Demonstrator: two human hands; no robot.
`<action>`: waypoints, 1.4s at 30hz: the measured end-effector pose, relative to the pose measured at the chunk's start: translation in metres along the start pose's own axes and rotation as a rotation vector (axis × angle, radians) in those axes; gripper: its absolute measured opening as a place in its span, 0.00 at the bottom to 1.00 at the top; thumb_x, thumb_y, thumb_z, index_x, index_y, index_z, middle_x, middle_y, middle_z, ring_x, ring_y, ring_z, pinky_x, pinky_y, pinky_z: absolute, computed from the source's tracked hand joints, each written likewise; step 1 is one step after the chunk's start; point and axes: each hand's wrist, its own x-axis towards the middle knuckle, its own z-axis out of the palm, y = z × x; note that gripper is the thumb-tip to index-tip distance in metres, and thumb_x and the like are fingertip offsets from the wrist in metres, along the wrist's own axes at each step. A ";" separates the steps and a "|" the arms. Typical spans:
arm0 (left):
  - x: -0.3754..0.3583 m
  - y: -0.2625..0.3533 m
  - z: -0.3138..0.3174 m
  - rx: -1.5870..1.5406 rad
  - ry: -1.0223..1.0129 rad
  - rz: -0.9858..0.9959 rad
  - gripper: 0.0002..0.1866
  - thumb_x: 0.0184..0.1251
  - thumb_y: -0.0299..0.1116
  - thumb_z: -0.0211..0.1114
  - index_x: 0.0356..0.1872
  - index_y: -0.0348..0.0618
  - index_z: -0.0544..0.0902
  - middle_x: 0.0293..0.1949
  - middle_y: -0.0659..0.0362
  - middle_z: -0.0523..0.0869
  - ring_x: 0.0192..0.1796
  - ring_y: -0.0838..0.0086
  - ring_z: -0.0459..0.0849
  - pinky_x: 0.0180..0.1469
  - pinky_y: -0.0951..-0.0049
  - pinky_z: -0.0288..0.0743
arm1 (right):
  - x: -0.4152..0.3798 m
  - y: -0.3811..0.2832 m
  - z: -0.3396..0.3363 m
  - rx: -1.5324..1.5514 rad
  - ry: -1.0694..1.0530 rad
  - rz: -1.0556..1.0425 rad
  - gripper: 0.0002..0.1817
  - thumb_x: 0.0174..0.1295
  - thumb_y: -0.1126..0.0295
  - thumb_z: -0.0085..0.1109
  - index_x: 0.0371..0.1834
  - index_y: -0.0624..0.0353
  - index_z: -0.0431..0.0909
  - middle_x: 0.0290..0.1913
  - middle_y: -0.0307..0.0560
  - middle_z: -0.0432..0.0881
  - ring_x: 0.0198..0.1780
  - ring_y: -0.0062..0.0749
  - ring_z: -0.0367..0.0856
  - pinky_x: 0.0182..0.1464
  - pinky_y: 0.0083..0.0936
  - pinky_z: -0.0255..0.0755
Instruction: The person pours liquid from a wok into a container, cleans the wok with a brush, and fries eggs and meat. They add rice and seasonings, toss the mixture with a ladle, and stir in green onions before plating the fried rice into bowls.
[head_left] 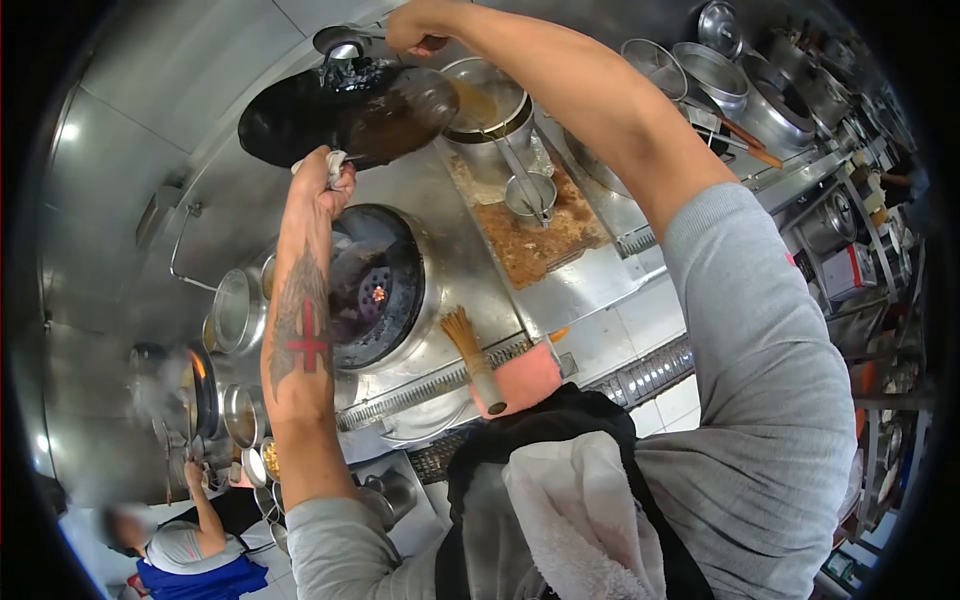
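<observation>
My left hand (325, 180) is closed on the near rim of a black wok (290, 115), with a pale cloth (336, 166) bunched between. Lifted above the burner, the wok is tilted, and its right side overhangs a metal pot (515, 120) with brownish liquid. My right hand (420, 28) is wrapped round the handle of a ladle (343, 42), whose bowl is at the wok's far rim. Dark, glossy liquid shows inside the wok. Below my left hand is the round burner (390, 300), a small glow at its centre.
A small handled strainer (530, 195) rests on a brown-stained board (545, 250). A bamboo brush (470, 350) lies by a pink cloth (520, 380) at the front edge. Pots (715, 75) stand at right. Another person (190, 545) works at lower left, near a flaming wok (203, 390).
</observation>
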 end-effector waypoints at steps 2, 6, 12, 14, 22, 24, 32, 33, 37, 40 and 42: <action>-0.004 0.008 0.005 0.012 0.010 0.009 0.13 0.77 0.36 0.48 0.35 0.35 0.69 0.26 0.50 0.71 0.20 0.74 0.67 0.15 0.81 0.57 | -0.004 0.002 -0.004 0.103 0.047 0.007 0.11 0.39 0.77 0.63 0.29 0.57 0.86 0.28 0.53 0.85 0.29 0.42 0.82 0.29 0.41 0.73; -0.002 0.030 0.009 0.035 0.013 -0.018 0.12 0.76 0.34 0.48 0.35 0.36 0.68 0.23 0.53 0.71 0.19 0.73 0.69 0.15 0.78 0.56 | 0.018 0.021 -0.011 0.059 0.044 -0.063 0.11 0.39 0.77 0.62 0.29 0.57 0.85 0.28 0.51 0.84 0.28 0.40 0.81 0.27 0.39 0.71; -0.015 0.063 0.028 0.107 0.017 -0.003 0.13 0.77 0.36 0.46 0.34 0.36 0.67 0.23 0.54 0.70 0.18 0.75 0.68 0.14 0.81 0.54 | 0.006 0.019 -0.025 0.182 0.129 -0.002 0.07 0.43 0.76 0.60 0.27 0.57 0.84 0.25 0.50 0.82 0.26 0.38 0.79 0.25 0.38 0.69; -0.027 0.074 0.038 0.102 -0.008 -0.037 0.14 0.76 0.37 0.47 0.33 0.37 0.67 0.23 0.55 0.70 0.19 0.77 0.67 0.14 0.83 0.53 | 0.001 0.023 -0.023 0.248 0.172 0.036 0.06 0.45 0.75 0.60 0.27 0.57 0.84 0.24 0.49 0.81 0.25 0.37 0.78 0.25 0.37 0.68; -0.023 0.109 0.053 0.226 0.005 0.098 0.14 0.76 0.38 0.48 0.30 0.40 0.68 0.22 0.59 0.68 0.18 0.81 0.65 0.12 0.84 0.50 | -0.034 0.027 -0.034 0.476 0.332 0.152 0.05 0.51 0.73 0.57 0.24 0.57 0.82 0.21 0.47 0.78 0.22 0.34 0.75 0.23 0.34 0.66; -0.024 0.113 0.061 0.272 0.008 0.138 0.14 0.76 0.38 0.49 0.30 0.40 0.68 0.21 0.59 0.68 0.18 0.81 0.65 0.12 0.84 0.50 | -0.043 0.026 -0.038 0.562 0.390 0.188 0.05 0.53 0.72 0.56 0.24 0.57 0.82 0.20 0.46 0.77 0.21 0.33 0.74 0.22 0.34 0.65; 0.014 0.088 0.099 0.649 0.062 0.531 0.14 0.65 0.39 0.65 0.37 0.38 0.76 0.28 0.56 0.80 0.22 0.72 0.78 0.17 0.70 0.69 | -0.074 0.012 -0.036 1.281 0.674 0.284 0.10 0.58 0.71 0.54 0.22 0.58 0.82 0.17 0.46 0.75 0.18 0.33 0.73 0.21 0.34 0.64; 0.008 0.079 0.102 0.828 0.106 0.600 0.19 0.61 0.40 0.67 0.42 0.34 0.75 0.32 0.52 0.83 0.26 0.66 0.82 0.24 0.66 0.75 | -0.074 0.012 -0.037 0.930 0.695 0.247 0.10 0.58 0.71 0.54 0.22 0.59 0.82 0.17 0.47 0.75 0.18 0.34 0.73 0.21 0.34 0.65; 0.011 0.005 0.092 0.941 0.556 0.959 0.38 0.53 0.41 0.70 0.59 0.25 0.65 0.47 0.35 0.83 0.49 0.45 0.85 0.54 0.59 0.78 | -0.062 -0.005 -0.039 -0.448 0.616 0.059 0.11 0.58 0.71 0.53 0.22 0.62 0.83 0.17 0.50 0.77 0.19 0.37 0.76 0.21 0.36 0.67; 0.002 -0.053 0.036 0.726 0.624 0.872 0.42 0.52 0.42 0.69 0.62 0.23 0.60 0.53 0.31 0.79 0.56 0.43 0.81 0.60 0.57 0.74 | -0.078 -0.065 -0.048 0.706 0.669 0.345 0.11 0.58 0.72 0.54 0.22 0.65 0.82 0.19 0.52 0.79 0.20 0.38 0.80 0.22 0.35 0.70; 0.020 -0.085 -0.021 0.615 0.679 0.853 0.40 0.53 0.41 0.70 0.60 0.24 0.64 0.51 0.33 0.80 0.52 0.45 0.83 0.57 0.58 0.75 | -0.111 -0.102 -0.064 0.495 0.620 0.279 0.12 0.58 0.70 0.54 0.23 0.66 0.82 0.19 0.52 0.80 0.21 0.38 0.80 0.22 0.35 0.70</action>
